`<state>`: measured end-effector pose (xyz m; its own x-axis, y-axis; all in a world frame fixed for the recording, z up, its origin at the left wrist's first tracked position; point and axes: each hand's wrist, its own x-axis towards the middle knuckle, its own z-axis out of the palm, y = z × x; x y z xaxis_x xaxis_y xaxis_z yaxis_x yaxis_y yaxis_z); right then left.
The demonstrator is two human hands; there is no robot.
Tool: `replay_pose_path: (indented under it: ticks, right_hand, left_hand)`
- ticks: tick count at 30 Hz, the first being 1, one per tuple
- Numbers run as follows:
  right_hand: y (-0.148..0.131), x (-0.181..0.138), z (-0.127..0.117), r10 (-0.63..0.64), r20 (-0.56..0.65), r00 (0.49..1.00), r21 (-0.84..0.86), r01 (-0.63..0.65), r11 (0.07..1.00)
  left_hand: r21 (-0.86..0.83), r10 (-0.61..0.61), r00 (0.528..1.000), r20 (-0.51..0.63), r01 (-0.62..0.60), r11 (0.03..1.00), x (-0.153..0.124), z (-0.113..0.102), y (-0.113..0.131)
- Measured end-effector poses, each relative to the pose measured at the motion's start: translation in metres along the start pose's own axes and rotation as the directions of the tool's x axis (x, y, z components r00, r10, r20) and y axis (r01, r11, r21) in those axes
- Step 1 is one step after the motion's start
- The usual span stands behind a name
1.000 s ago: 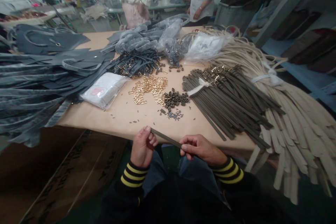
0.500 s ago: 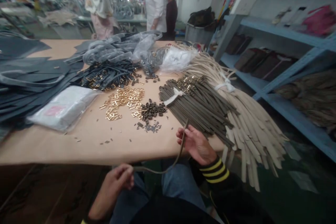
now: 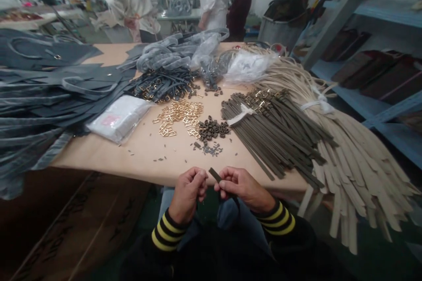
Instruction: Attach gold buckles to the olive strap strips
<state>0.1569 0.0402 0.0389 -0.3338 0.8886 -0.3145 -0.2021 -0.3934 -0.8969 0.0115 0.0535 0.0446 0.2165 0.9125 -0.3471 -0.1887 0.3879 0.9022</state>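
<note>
My right hand [image 3: 242, 189] pinches a thin dark brown strap [image 3: 216, 174] near its end, just below the table's front edge [image 3: 165, 178]. The strap's tip pokes up between my two hands and the rest trails down under my right palm. My left hand [image 3: 188, 193] is curled close beside it, fingers pressed together near the strap's tip; I cannot make out what is in them. On the table ahead lie gold buckles [image 3: 180, 116], small dark loops [image 3: 212, 128] and a tied bundle of dark brown straps [image 3: 277, 134].
Cream straps [image 3: 356, 158] fan off the table's right side. Dark grey leather pieces [image 3: 49, 92] pile at the left, beside a white plastic packet [image 3: 118, 117]. Buckled black straps [image 3: 165, 84] and clear bags [image 3: 184, 50] lie farther back. People stand beyond the table. Blue shelving [image 3: 372, 66] is at right.
My hands have come together at the table edge. The strap, earlier stretched and bowed between them, now shows only its short tip. The view has swung back to the left.
</note>
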Motion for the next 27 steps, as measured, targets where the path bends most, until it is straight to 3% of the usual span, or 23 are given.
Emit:
replay_pose_path:
  ticks: [2, 6, 9, 12, 17, 21, 23, 24, 26, 27]
  right_hand:
    - [0.003, 0.0, 0.0, 0.027, 0.011, 1.0, -0.01, -0.027, 1.0]
    - [0.007, 0.002, 0.002, 0.036, 0.02, 0.999, -0.018, -0.035, 0.999]
    - [0.009, 0.004, 0.003, 0.017, 0.036, 0.999, -0.005, -0.017, 1.0]
    - [0.012, 0.004, 0.003, 0.012, 0.041, 0.999, 0.013, -0.012, 1.0]
    - [0.019, 0.004, 0.004, -0.009, 0.058, 0.998, 0.148, 0.0, 0.989]
    - [0.021, 0.004, 0.007, -0.031, 0.086, 0.996, 0.197, 0.013, 0.98]
    - [0.022, 0.004, 0.007, -0.026, 0.067, 0.997, 0.18, 0.014, 0.984]
    - [0.022, 0.005, 0.007, -0.022, 0.05, 0.998, 0.16, 0.014, 0.987]
    - [0.022, 0.006, 0.008, -0.016, 0.009, 1.0, 0.111, 0.015, 0.994]
    - [0.022, 0.006, 0.008, -0.015, -0.011, 1.0, 0.089, 0.016, 0.996]
  left_hand:
    - [-0.031, -0.013, 1.0, -0.003, 0.012, 0.999, -0.002, -0.001, -0.002]
    - [0.066, -0.018, 0.999, 0.046, 0.015, 0.998, -0.004, -0.002, -0.006]
    - [-0.002, -0.01, 1.0, 0.003, 0.01, 1.0, -0.002, -0.003, -0.007]
    - [-0.124, -0.063, 0.998, -0.002, 0.063, 0.99, -0.002, -0.005, -0.007]
    - [-0.237, -0.18, 0.98, 0.083, 0.195, 0.952, -0.004, -0.004, -0.014]
    - [-0.24, -0.239, 0.961, 0.138, 0.267, 0.934, -0.003, -0.001, -0.022]
    - [-0.103, -0.155, 0.987, 0.037, 0.159, 0.982, -0.003, -0.002, -0.023]
    - [0.021, -0.052, 0.997, -0.054, 0.054, 0.998, -0.003, -0.002, -0.023]
    - [0.341, 0.241, 0.956, -0.168, -0.173, 0.924, -0.005, -0.004, -0.022]
    - [0.482, 0.373, 0.916, -0.148, -0.263, 0.836, -0.006, -0.005, -0.021]
